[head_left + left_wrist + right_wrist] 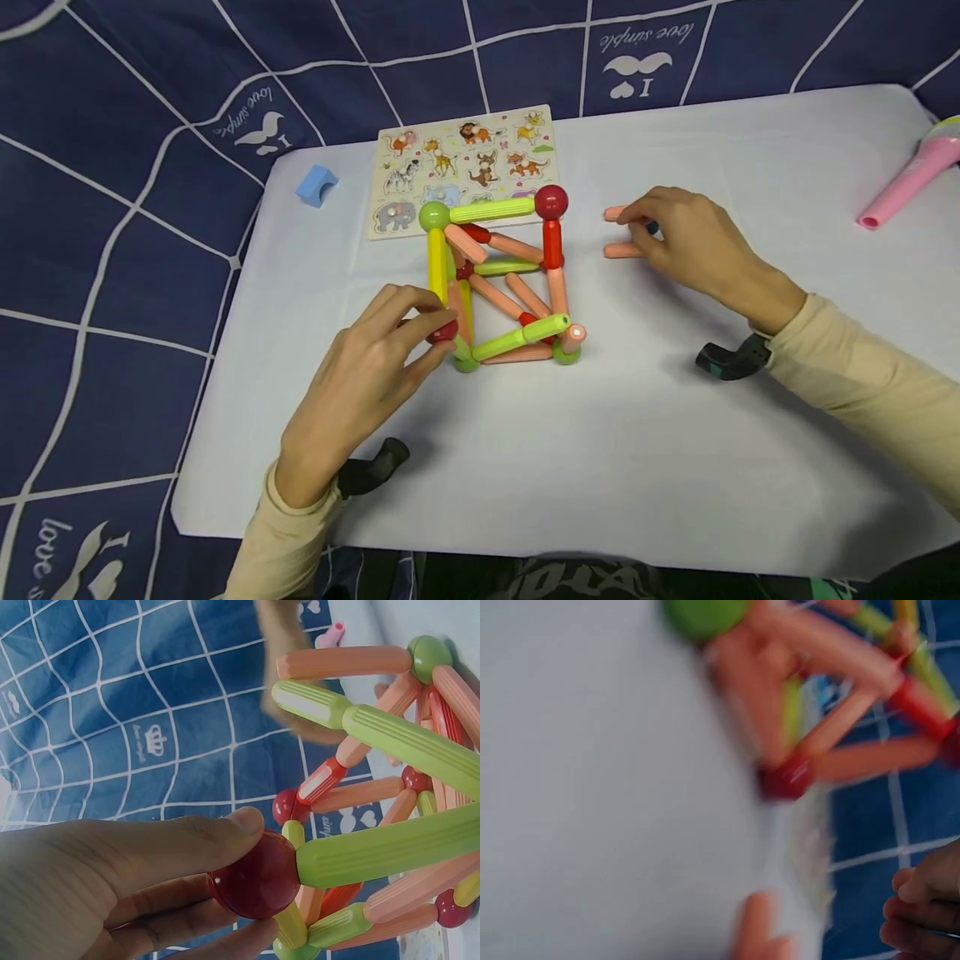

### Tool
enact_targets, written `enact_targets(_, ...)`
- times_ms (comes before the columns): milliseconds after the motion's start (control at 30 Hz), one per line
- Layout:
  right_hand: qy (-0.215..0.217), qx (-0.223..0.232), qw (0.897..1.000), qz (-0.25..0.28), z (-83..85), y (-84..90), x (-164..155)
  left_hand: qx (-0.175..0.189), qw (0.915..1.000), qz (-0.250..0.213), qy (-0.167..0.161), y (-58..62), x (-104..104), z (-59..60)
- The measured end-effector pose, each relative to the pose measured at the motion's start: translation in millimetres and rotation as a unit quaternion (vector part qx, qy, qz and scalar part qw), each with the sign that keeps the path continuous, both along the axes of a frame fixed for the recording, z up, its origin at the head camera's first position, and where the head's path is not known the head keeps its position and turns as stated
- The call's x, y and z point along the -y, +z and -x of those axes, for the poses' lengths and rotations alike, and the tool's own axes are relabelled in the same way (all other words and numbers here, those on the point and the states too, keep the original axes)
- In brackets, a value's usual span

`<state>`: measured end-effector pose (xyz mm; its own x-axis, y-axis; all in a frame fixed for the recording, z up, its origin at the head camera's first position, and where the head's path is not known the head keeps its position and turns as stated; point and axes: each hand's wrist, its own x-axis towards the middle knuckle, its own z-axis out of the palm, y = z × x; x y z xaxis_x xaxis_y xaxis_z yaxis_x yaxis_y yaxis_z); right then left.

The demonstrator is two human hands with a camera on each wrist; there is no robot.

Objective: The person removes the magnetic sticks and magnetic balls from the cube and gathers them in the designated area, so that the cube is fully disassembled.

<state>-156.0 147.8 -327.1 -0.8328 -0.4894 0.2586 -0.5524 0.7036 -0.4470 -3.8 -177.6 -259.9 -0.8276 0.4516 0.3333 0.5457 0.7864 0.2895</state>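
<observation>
My left hand (375, 358) pinches a red ball (259, 876) between thumb and fingers. In the left wrist view the ball meets the end of a green rod (390, 847) of the frame-like structure. That structure joins green, yellow, orange and red rods with red and green balls, such as a red ball (551, 202) at its far right corner. To its right my right hand (686, 242) hovers over two orange rods (621, 250), fingers bent. A small dark spot shows between its thumb and forefinger; I cannot tell whether it holds something.
Behind the structure lies an animal puzzle board (390, 183), partly covered by it. A blue arched block (317, 185) sits at the far left of the white table (600, 467). At the right edge lies a pink toy microphone (907, 179). Dark checked cloth (450, 75) borders the back.
</observation>
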Motion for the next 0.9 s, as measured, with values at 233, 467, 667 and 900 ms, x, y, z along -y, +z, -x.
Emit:
enact_targets(233,0.142,0.104,0.984,-0.028,-43.2,60.1,47,-0.002,1.0,0.004,-0.003,3.0,-1,1.1)
enact_targets(467,0.223,0.137,0.956,-0.13,-72.2,58.0,90,0.0,1.0,0.003,-0.002,2.1,-1,-0.8)
enact_targets(667,0.233,0.121,0.958,-0.112,-73.2,50.9,96,0.001,1.0,0.003,0.0,2.8,-1,-1.5)
enact_targets(900,0.229,0.145,0.959,-0.079,-71.4,54.1,90,0.003,1.0,0.006,0.002,3.5,-1,-1.0)
